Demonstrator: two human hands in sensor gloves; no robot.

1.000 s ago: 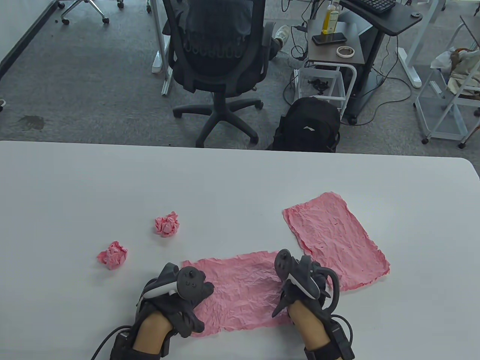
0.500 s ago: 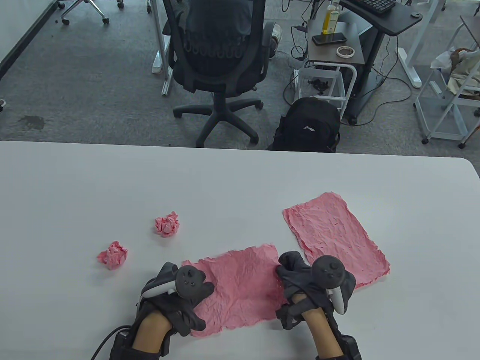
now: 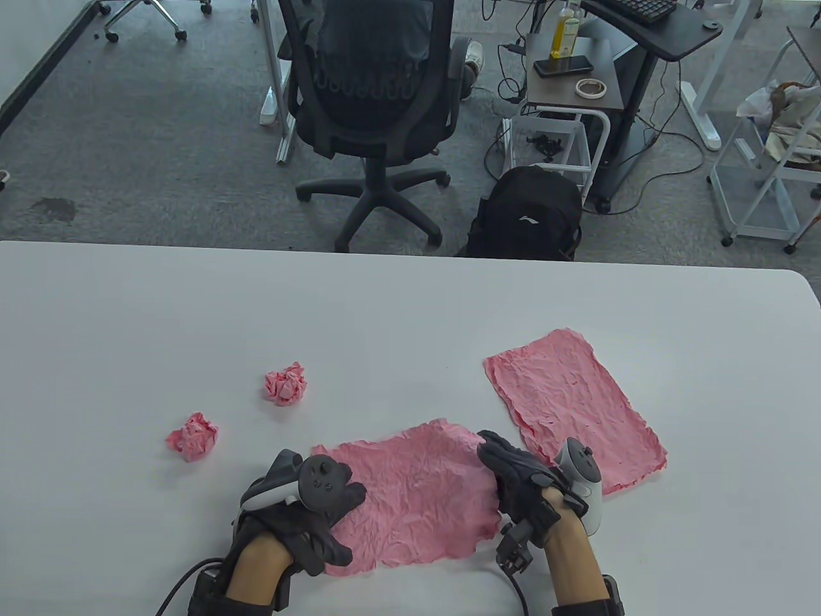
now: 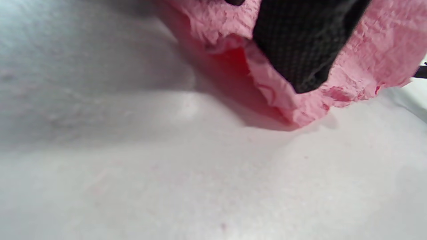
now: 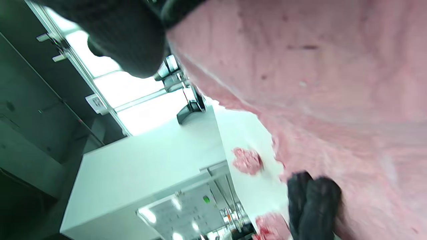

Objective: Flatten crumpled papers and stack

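A wrinkled pink paper sheet [image 3: 417, 494] lies spread near the table's front edge. My left hand [image 3: 321, 513] rests on its left end; in the left wrist view a gloved finger [image 4: 300, 50] presses the pink paper [image 4: 283, 103] down. My right hand [image 3: 519, 481] lies on the sheet's right edge, fingers stretched out; the right wrist view shows the sheet [image 5: 333, 83] close up. A second flattened pink sheet [image 3: 571, 410] lies to the right. Two crumpled pink balls lie to the left, one farther [image 3: 286, 384] and one nearer [image 3: 192, 437].
The white table [image 3: 410, 308] stretches wide behind the papers. Beyond its far edge stand an office chair [image 3: 372, 96], a black backpack [image 3: 526, 215] and a side desk.
My right hand has rolled over and slid along the sheet's right end, now lying palm down on its edge. The sheet is spread flatter. My left hand has stayed put.
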